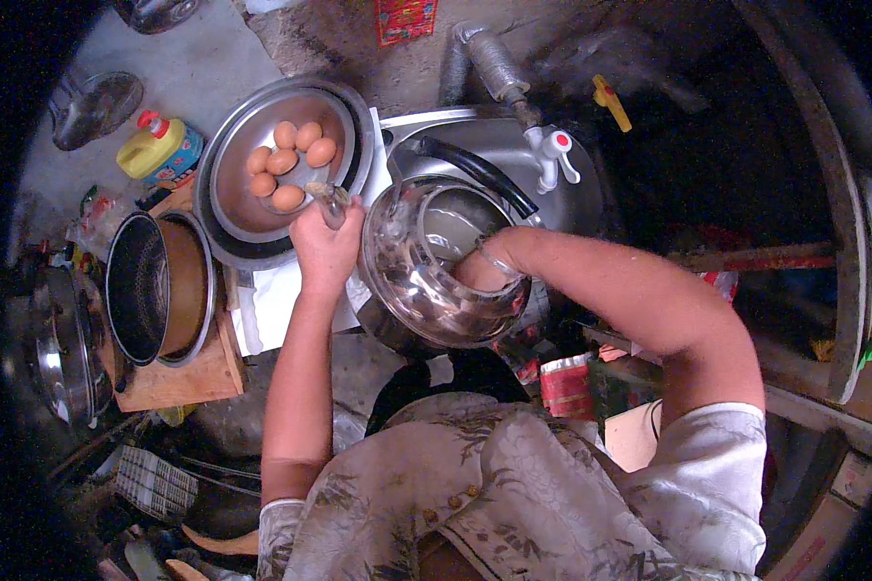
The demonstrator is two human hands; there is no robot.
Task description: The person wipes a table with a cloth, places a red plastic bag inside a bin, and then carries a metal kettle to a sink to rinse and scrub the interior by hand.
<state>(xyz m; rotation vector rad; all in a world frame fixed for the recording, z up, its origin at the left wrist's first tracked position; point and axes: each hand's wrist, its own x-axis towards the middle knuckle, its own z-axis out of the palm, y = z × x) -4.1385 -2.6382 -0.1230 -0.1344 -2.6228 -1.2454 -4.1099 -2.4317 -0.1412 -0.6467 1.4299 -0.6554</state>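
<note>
A shiny steel kettle (436,305) with a black handle (479,174) is tilted at the front edge of the steel sink, its mouth facing up. My right hand (483,270) reaches through that mouth down to the wrist, with a bracelet at the rim. Its fingers are hidden inside, so what they touch cannot be seen. Cloudy liquid or a wet sheen (458,221) shows within. At the kettle's left side my left hand (327,236) is closed around what looks like the spout (328,197). Just beyond that hand, several brown eggs (283,161) lie in a steel basin (225,185).
Behind the kettle, a white tap (550,156) with a red dot stands over the sink (581,196). To the left are a yellow pump bottle (161,149), a dark pot (136,287) and a wooden board (182,381). A knife (248,316) lies near my left forearm.
</note>
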